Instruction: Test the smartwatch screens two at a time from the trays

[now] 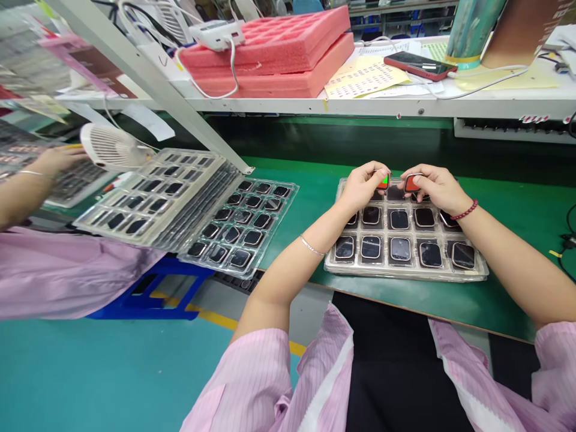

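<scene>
My left hand (363,183) pinches a smartwatch (383,180) whose lit screen shows green and red patches. In my right hand (435,185) is a second smartwatch (411,183), its screen glowing red. Both are held side by side above the far rows of a clear plastic tray (407,273) on the green bench. Dark-screened square smartwatches, such as one in the front row (400,249), sit in the tray's pockets. My hands partly cover the back row.
To the left, another clear tray (288,225) of watches lies beside a stack of trays (198,207). A co-worker's hand (58,161) is near a white fan (110,146). Red foam blocks (270,57) and a phone (420,67) rest on the shelf above.
</scene>
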The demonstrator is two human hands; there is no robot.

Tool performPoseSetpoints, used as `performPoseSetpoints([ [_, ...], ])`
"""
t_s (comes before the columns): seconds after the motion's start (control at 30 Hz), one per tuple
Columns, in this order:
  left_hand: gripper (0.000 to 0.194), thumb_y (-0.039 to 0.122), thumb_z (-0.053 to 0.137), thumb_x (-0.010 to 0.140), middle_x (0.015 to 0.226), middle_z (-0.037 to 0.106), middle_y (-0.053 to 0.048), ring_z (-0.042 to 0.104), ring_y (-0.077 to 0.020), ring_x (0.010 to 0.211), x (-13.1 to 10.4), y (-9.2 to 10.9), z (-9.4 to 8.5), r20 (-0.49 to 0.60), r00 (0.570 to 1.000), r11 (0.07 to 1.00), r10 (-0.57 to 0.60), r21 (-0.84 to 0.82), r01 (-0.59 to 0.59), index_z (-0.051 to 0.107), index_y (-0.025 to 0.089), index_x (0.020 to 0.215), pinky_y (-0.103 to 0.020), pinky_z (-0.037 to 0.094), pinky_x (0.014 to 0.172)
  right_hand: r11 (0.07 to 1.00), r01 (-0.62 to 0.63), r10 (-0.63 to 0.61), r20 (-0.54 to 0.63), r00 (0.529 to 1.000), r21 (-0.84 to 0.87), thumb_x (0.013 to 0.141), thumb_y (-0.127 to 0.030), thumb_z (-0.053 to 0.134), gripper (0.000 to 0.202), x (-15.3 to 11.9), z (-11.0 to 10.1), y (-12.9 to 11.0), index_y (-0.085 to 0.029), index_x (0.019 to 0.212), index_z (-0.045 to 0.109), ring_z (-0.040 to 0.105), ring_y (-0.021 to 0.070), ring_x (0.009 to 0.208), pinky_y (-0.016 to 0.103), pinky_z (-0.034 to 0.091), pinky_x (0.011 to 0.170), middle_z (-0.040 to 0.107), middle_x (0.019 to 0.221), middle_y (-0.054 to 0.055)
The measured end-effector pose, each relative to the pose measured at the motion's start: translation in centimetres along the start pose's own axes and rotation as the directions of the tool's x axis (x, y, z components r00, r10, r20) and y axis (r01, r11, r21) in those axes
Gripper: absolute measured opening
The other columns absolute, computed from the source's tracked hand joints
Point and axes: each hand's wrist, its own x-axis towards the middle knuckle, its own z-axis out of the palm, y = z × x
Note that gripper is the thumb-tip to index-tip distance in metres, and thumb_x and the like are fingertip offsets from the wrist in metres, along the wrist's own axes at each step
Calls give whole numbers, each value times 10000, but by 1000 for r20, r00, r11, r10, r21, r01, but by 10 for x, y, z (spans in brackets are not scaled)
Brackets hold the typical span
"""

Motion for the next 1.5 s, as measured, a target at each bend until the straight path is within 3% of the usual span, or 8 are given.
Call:
performPoseSetpoints([
  [0.13, 295, 440, 577, 939, 776, 657, -24, 628, -102, 590, 1, -2, 0, 5, 999, 999, -36, 22, 36, 647, 160, 994, -170, 370, 434, 999, 14, -14, -5, 1000, -30, 815, -284, 745, 143, -1, 1, -2, -182, 907, 707, 680, 147, 606, 192, 478, 413, 765, 824, 61],
  [0.4, 351, 435, 635, 892, 987, 714, -71, 672, -128, 666, 3, -10, -4, 53, 998, 998, 18, 58, -22, 654, 170, 1121, -224, 476, 541, 998, 37, -37, -1, 999, -48, 817, -272, 741, 141, -1, 0, 0, -217, 934, 687, 682, 172, 636, 238, 498, 452, 765, 853, 49],
  [0.6, 324, 279, 657, 835, 1013, 722, -74, 675, -127, 706, 3, -10, -3, 62, 998, 997, 30, 73, -35, 647, 152, 1133, -210, 497, 569, 999, 46, -45, 10, 999, -27, 781, -287, 764, 214, 0, -2, 4, -224, 964, 673, 687, 182, 660, 258, 528, 472, 770, 906, 52],
  [0.77, 368, 185, 644, 772, 1137, 712, -103, 689, -169, 909, 2, -9, -3, 64, 997, 997, 50, 60, -54, 637, 139, 1138, -259, 556, 752, 998, 57, -57, 15, 998, -11, 748, -261, 768, 275, 0, -2, 5, -220, 994, 653, 694, 189, 699, 263, 547, 499, 759, 944, 61],
  [1.03, 387, 153, 628, 722, 1126, 692, -85, 663, -186, 992, 4, -14, -3, 40, 991, 979, 131, 152, -135, 621, 145, 1109, -291, 528, 876, 998, 54, -54, 27, 998, -15, 721, -220, 742, 332, 0, -1, 7, -225, 1027, 613, 685, 185, 715, 269, 556, 532, 724, 917, 42],
  [1.3, 364, 192, 640, 721, 1074, 681, -63, 657, -186, 949, 4, -13, -3, 32, 990, 972, 139, 185, -142, 615, 159, 1083, -299, 520, 867, 999, 39, -39, 62, 997, 8, 723, -190, 712, 388, 2, -2, 10, -248, 1095, 616, 705, 208, 821, 289, 598, 592, 715, 956, 33],
  [1.5, 450, 163, 646, 714, 1196, 665, -94, 653, -196, 1031, 4, -14, -3, 87, 985, 975, 148, 154, -160, 598, 157, 1161, -301, 520, 906, 999, 48, -48, 56, 997, -8, 722, -187, 696, 363, 2, -2, 10, -239, 1076, 633, 712, 215, 824, 289, 595, 581, 727, 976, 39],
])
